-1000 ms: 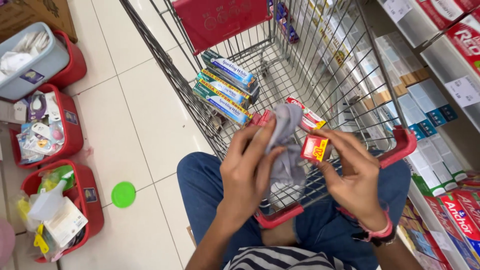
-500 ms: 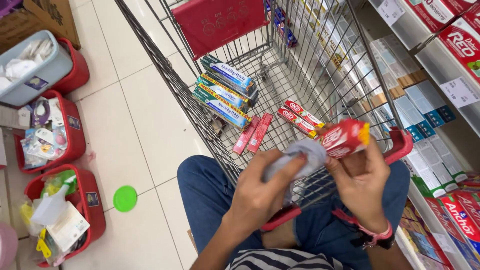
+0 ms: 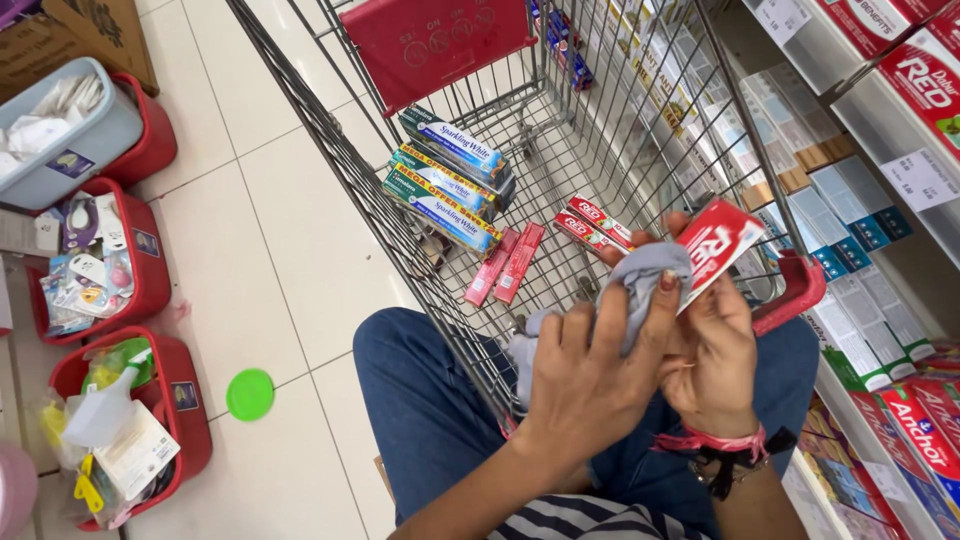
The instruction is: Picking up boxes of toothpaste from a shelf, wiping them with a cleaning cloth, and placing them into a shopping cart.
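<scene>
Left hand (image 3: 590, 375) grip closed on grey cloth (image 3: 640, 280), pressing it against red toothpaste box (image 3: 715, 245). Right hand (image 3: 712, 360) grip closed round that box, held over the cart's near end. Beyond: wire cart (image 3: 330, 160) with red boxes (image 3: 590, 225) and green-blue boxes (image 3: 445, 180) inside.

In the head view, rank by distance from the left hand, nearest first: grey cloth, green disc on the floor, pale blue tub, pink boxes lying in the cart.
1. Grey cloth, in the left hand.
2. Pink boxes, ahead on the cart floor.
3. Green disc, left on the tiles.
4. Pale blue tub, far upper left.
</scene>
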